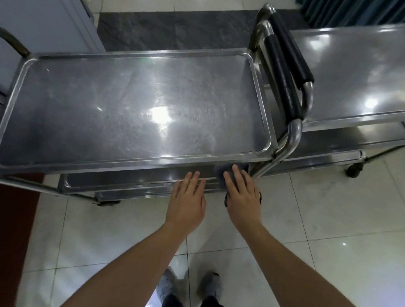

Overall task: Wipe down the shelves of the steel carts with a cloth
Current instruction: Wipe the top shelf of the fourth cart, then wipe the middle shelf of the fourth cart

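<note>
A steel cart stands in front of me, its top shelf point(133, 107) shiny with wet streaks. Below it, the front strip of the middle shelf point(125, 178) shows. My right hand point(240, 195) lies flat with straight fingers on a dark blue cloth point(220, 175), pressing it onto the right end of the middle shelf. A dark corner of the cloth hangs under my palm. My left hand point(187, 199) reaches beside it, fingers straight, tips over the middle shelf's front edge, holding nothing.
A second steel cart point(365, 75) stands close on the right, its black-padded handles point(283, 70) next to the first cart's right end. A grey cabinet point(39, 15) is at the far left. White tile floor and my feet point(190, 286) are below.
</note>
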{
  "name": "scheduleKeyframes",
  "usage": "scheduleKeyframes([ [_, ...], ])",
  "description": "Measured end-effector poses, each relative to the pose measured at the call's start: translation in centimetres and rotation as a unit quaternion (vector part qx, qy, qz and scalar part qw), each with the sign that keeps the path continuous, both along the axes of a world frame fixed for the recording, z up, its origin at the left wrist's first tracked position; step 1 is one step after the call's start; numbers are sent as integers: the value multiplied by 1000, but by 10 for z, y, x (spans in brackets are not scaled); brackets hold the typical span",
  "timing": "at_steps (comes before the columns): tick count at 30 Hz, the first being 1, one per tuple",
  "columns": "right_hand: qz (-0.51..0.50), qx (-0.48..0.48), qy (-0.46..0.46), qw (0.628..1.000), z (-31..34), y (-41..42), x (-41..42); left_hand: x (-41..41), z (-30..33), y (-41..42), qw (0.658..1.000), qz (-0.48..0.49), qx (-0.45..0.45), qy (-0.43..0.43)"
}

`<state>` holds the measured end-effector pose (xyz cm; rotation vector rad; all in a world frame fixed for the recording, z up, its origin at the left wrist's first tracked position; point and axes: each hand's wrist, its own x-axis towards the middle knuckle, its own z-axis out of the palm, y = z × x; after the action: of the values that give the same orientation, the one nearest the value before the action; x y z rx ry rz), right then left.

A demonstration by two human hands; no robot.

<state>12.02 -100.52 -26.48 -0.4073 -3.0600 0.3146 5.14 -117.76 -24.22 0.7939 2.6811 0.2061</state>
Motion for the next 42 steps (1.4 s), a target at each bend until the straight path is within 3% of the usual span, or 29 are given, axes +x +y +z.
scheduleKeyframes([
  [6, -47, -26, -57, 997, -68, 6, 20, 1, -58, 0, 999, -29, 8, 39],
  [13, -66, -25, -129, 989, -186, 47, -67, -29, -227, 21, 998, -57, 24, 33],
  [19, -144, -31, -82, 986, -273, 73, -124, -49, -356, 36, 966, -71, 128, 212],
  [23, -137, 15, -1, 990, -295, 83, -134, -55, -382, 34, 939, -81, 186, 278],
  [31, -99, 11, -6, 995, -301, 101, -154, -55, -394, 33, 913, -78, 221, 335],
  [36, -48, 84, 26, 995, -297, 116, -173, -57, -401, 35, 906, -72, 228, 349],
  [42, -83, 45, 9, 995, -292, 137, -236, -61, -413, 41, 892, -66, 226, 386],
])
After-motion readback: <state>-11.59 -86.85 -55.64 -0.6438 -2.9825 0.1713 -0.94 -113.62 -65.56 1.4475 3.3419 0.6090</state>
